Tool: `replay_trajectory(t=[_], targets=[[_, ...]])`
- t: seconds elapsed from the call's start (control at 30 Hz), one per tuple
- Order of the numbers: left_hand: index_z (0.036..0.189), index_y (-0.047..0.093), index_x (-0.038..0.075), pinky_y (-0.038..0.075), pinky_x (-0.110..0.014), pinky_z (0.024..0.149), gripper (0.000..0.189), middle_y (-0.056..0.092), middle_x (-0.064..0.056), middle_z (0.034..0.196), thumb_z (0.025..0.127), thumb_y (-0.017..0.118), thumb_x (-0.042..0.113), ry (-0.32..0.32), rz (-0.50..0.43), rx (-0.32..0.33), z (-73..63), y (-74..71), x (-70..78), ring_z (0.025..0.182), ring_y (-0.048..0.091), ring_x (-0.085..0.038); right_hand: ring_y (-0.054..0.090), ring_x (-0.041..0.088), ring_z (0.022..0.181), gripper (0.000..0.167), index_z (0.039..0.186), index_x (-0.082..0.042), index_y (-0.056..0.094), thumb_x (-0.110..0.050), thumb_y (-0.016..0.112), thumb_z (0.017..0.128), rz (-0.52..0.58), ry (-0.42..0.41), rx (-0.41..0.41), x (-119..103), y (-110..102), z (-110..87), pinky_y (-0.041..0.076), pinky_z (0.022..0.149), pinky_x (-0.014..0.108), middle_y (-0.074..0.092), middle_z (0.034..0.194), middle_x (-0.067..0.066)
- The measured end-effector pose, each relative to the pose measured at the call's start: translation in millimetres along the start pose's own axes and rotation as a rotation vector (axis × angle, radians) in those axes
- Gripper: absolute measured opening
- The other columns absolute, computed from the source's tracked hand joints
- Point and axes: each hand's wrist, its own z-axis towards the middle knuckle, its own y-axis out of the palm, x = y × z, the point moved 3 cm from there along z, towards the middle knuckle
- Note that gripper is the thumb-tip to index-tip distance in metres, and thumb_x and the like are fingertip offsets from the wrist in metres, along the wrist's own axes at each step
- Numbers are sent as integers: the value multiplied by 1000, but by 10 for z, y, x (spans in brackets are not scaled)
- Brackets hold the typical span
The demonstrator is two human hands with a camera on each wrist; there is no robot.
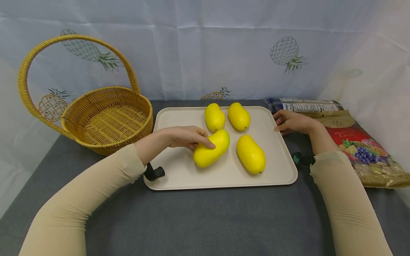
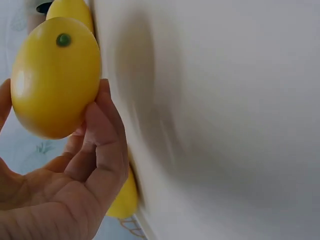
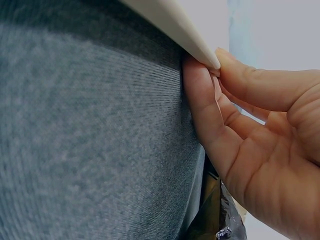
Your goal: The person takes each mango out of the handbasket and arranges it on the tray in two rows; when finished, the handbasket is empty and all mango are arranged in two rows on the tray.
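Note:
With thumb and fingers, my left hand (image 1: 189,138) grips a yellow mango (image 1: 211,149) with a greenish end. In the left wrist view that mango (image 2: 56,77) is held clear of the tray's pale surface, a green dot at its tip. Three more mangoes lie on the cream tray (image 1: 179,170): one at the back (image 1: 214,117), another beside it (image 1: 239,116), and a larger one (image 1: 251,154) at the front right. At the tray's right edge, my right hand (image 1: 293,122) pinches the rim between thumb and fingers, as the right wrist view shows of the rim (image 3: 195,45).
A yellow wicker basket (image 1: 109,117) with a tall handle stands left of the tray, holding nothing. On the right lie a red and gold candy bag (image 1: 362,142) and a dark blue packet (image 1: 307,106). Behind hangs a white curtain (image 1: 205,53) with pineapple prints.

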Motion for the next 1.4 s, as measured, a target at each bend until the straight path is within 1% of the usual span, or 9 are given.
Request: replay_trajectory(t=[0.07,0.17,0.37,0.5,0.63,0.77,1.0,1.2,1.4], targets=[[112,58,9,45,-23,75,29,53,2,87,95,61,33,-8,-1,-9,12,27,-2,79,46,-12,60,17,98,62,146,4,23,-13,60,98,-1,-1,0,-3,-1,-1,61,91,35,45,122,18],[114,58,8,48,-23,77,33,56,2,92,95,61,35,-30,14,-15,30,65,-5,81,50,-12,59,17,98,62,145,4,23,-12,60,98,0,1,2,-6,1,-2,61,90,34,45,121,18],[127,54,4,58,-27,89,46,60,-4,111,96,60,37,-71,7,-32,73,144,-4,91,61,-14,60,17,98,62,146,4,23,-12,60,98,-6,5,0,-10,2,-1,61,92,35,45,121,19],[126,57,2,60,-31,92,43,64,-6,108,98,59,35,-73,-26,-60,101,198,2,87,65,-13,60,17,99,62,146,4,23,-12,60,98,-8,3,3,-4,-5,8,61,92,36,45,122,19],[122,59,1,61,-31,89,39,65,-6,101,99,58,33,-74,-58,-77,117,238,17,82,65,-12,60,17,98,64,146,5,22,-13,60,98,-10,1,0,27,-16,15,61,90,35,45,120,18],[122,58,1,62,-29,85,38,65,-6,100,100,56,33,-78,-75,-75,118,258,33,80,64,-12,60,16,97,64,145,6,22,-13,61,98,-15,0,-1,49,-20,17,61,89,35,46,120,18],[119,60,0,62,-24,75,39,64,-6,95,101,55,35,-89,-70,-32,110,260,34,74,64,-12,60,17,98,62,145,5,23,-12,60,98,-14,-5,4,34,-9,13,61,90,35,46,121,19],[121,59,0,62,-24,75,42,65,-7,98,100,56,36,-93,-109,-11,92,260,33,78,66,-12,60,18,100,62,145,5,23,-13,60,98,-20,-8,4,12,-14,6,60,92,38,44,123,21],[118,59,0,62,-22,72,40,62,-8,96,101,55,36,-97,-126,-3,70,270,23,76,66,-13,59,19,102,61,145,4,24,-13,59,99,-26,-11,1,20,-13,6,59,94,40,43,122,20]])
